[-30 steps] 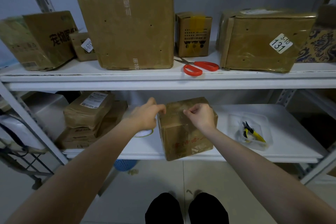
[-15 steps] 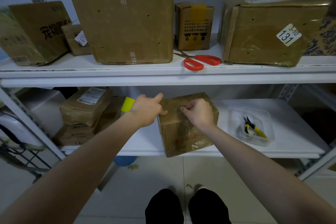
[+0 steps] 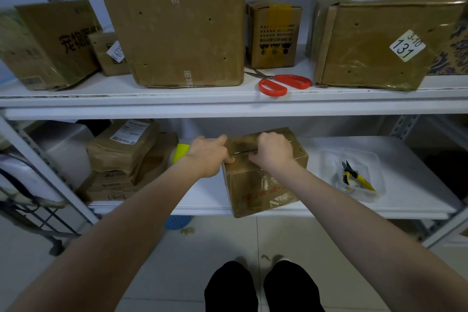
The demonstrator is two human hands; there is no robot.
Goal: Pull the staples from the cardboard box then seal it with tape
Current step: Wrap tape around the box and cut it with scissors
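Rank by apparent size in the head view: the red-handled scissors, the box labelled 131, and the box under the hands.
1. Box labelled 131, largest.
2. Box under the hands.
3. Red-handled scissors, smallest.
Shelf depths differ, so true sizes are unsure.

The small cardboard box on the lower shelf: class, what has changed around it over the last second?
The left hand has lifted the tape roll, unseen behind it a second ago, and drawn a strip across the box top. The right hand stays pressing there. Box, scissors and pliers are unmoved.
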